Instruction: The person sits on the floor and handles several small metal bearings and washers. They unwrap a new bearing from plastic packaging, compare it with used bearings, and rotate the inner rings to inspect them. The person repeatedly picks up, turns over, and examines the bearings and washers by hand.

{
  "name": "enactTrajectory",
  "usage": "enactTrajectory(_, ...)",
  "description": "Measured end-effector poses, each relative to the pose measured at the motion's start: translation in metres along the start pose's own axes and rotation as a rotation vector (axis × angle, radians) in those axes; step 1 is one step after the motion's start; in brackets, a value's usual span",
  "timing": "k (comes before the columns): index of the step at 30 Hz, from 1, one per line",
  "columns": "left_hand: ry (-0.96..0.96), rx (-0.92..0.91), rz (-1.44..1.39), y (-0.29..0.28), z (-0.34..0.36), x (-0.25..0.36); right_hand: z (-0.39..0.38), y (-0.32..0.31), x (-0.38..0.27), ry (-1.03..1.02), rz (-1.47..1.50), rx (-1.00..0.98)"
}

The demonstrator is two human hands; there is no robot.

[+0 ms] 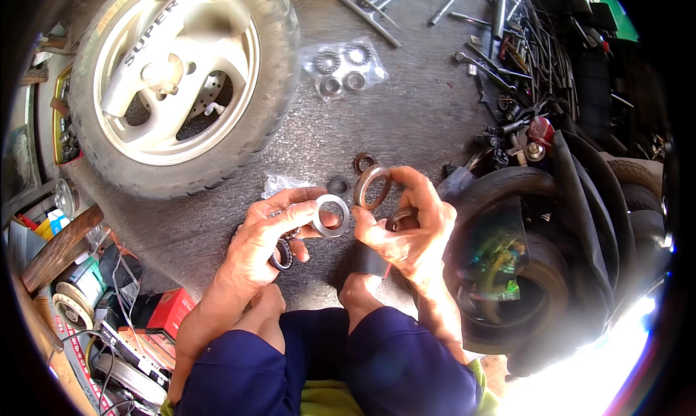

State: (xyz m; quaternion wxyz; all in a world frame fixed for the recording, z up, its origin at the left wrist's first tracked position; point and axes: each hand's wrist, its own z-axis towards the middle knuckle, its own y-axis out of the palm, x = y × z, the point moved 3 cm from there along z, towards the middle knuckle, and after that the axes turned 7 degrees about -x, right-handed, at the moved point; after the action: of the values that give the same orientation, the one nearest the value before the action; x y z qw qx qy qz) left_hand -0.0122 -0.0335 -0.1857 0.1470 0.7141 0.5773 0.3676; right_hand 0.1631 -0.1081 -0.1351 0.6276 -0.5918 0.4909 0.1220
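My left hand (250, 245) is closed on a shiny silver ring (342, 216), held upright between thumb and fingers, with a black caged bearing (283, 256) below it in the same hand. My right hand (409, 238) pinches a rusty brown ring (362, 190) just right of the silver one and also holds a second dark ring (399, 216) among its fingers. Behind them on the dark work surface (217, 224) lie a small rusty ring (365, 158), a grey ring (338, 180) and a crumpled clear bag (286, 184). Farther back is a clear pack (346, 71) holding several bearing parts.
A white-rimmed wheel (185, 147) with its fork lies at upper left. Many wrenches and sockets (500, 60) spread along the upper right. Tyres and tubes (551, 198) are piled at the right. A red box (168, 314), spools and clutter line the left edge.
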Motion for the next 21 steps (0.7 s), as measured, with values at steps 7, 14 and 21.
enactTrajectory(7, 0.012, 0.016, 0.304, 0.014, -0.006, 0.01, -0.006, 0.012, -0.021, -0.237, -0.337, 0.015)
enactTrajectory(14, 0.044, 0.066, 0.343, 0.009, -0.009, 0.01, -0.009, 0.02, -0.03, -0.38, -0.348, 0.016)
enactTrajectory(21, 0.255, -0.096, 0.211, 0.004, -0.004, 0.01, -0.006, -0.003, 0.017, 0.325, 0.892, -0.281)
